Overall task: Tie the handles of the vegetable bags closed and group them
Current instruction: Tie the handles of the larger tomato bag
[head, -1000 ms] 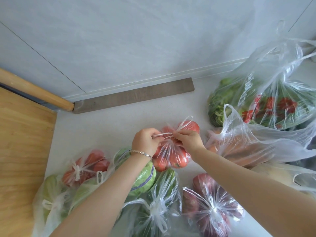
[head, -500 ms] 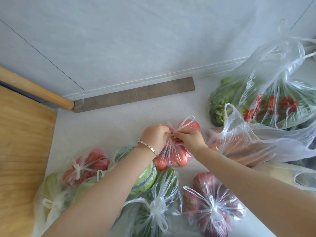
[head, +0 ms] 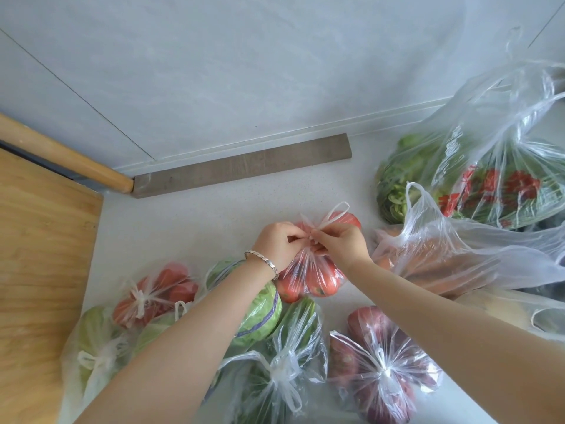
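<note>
Drawn together above the tomato bag (head: pixel 315 278) since a second ago. Pinching its twisted handles (head: pixel 324 221) with left grip (head: pixel 275 244) and right grip (head: pixel 347 246).

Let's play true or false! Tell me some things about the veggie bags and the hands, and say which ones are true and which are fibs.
1. The left hand and right hand both pinch the handles of the clear plastic bag of red tomatoes. True.
2. The silver bracelet is on the right wrist. False: it is on the left wrist.
3. The clear bag of dark red vegetables near the bottom is knotted shut. True.
4. The tomato bag lies on the light wooden board. False: it lies on the white counter; the board is off to the left.
</note>
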Demonstrator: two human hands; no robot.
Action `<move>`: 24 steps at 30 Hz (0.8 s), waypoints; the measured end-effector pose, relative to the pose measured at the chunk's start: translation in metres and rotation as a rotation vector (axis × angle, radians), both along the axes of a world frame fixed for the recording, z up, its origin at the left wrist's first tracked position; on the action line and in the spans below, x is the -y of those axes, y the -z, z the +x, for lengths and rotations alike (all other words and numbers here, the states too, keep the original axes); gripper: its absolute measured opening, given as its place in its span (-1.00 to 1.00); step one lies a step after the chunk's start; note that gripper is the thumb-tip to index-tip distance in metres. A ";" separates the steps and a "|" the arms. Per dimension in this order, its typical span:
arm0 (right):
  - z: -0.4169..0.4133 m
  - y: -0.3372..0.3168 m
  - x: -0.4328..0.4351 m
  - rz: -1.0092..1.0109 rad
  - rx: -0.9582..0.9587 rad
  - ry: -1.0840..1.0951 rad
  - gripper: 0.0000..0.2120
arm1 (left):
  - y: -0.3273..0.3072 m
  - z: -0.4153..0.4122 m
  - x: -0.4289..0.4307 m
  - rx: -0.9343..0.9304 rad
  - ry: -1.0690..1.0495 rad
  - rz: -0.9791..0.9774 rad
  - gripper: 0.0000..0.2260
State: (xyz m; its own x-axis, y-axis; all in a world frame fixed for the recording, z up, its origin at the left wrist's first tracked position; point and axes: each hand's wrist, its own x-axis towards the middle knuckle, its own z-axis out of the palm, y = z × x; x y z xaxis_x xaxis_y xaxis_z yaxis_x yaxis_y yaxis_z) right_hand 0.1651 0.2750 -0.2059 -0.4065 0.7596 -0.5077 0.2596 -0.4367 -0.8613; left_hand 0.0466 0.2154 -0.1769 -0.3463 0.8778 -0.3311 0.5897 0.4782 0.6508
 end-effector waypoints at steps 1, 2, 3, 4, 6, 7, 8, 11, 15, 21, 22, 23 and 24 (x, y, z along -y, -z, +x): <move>-0.001 0.001 0.002 -0.012 0.001 0.030 -0.82 | 0.000 0.002 0.000 -0.009 -0.004 -0.010 -0.87; -0.003 0.001 0.004 -0.025 0.004 0.061 -0.85 | 0.001 0.003 0.000 -0.029 -0.002 -0.019 -0.88; -0.005 0.002 0.005 -0.030 0.012 0.092 -0.86 | 0.001 0.005 0.000 -0.052 -0.003 -0.026 -0.88; -0.007 0.003 0.006 -0.015 0.028 0.119 -0.83 | 0.002 0.005 0.000 -0.069 -0.013 -0.028 -0.88; -0.007 0.005 0.006 0.066 0.082 0.112 -0.75 | 0.003 0.007 0.000 -0.052 -0.058 -0.035 -0.88; -0.007 0.005 0.006 0.127 0.096 0.073 -0.78 | 0.003 0.006 0.000 -0.028 -0.083 -0.040 -0.87; -0.005 0.005 0.007 0.197 0.100 0.010 -0.83 | 0.003 0.006 0.000 0.000 -0.107 -0.044 -0.87; 0.001 0.005 0.010 0.500 0.156 -0.218 -0.80 | 0.002 0.004 -0.001 0.099 -0.166 -0.062 -0.85; 0.005 0.004 0.007 0.786 0.220 -0.466 -0.76 | -0.002 0.004 -0.001 0.100 -0.104 -0.086 -0.85; 0.000 -0.001 0.004 0.858 0.319 -0.570 -0.84 | -0.006 0.010 0.003 0.025 -0.091 -0.066 -0.85; -0.001 0.000 0.004 0.858 0.315 -0.581 -0.84 | -0.005 0.010 0.004 0.033 -0.115 -0.059 -0.85; -0.001 0.002 0.004 0.850 0.302 -0.576 -0.85 | -0.003 0.011 0.005 0.060 -0.153 -0.051 -0.86; 0.000 0.003 0.004 0.841 0.286 -0.552 -0.85 | -0.001 0.011 0.006 0.097 -0.198 -0.043 -0.87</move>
State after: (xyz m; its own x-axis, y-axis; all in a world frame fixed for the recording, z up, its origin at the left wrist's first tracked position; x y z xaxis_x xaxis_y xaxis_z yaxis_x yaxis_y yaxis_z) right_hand 0.1647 0.2705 -0.2093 -0.7525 0.6577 -0.0335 0.4830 0.5165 -0.7071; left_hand 0.0580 0.2094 -0.1758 -0.4754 0.7802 -0.4066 0.4174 0.6068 0.6765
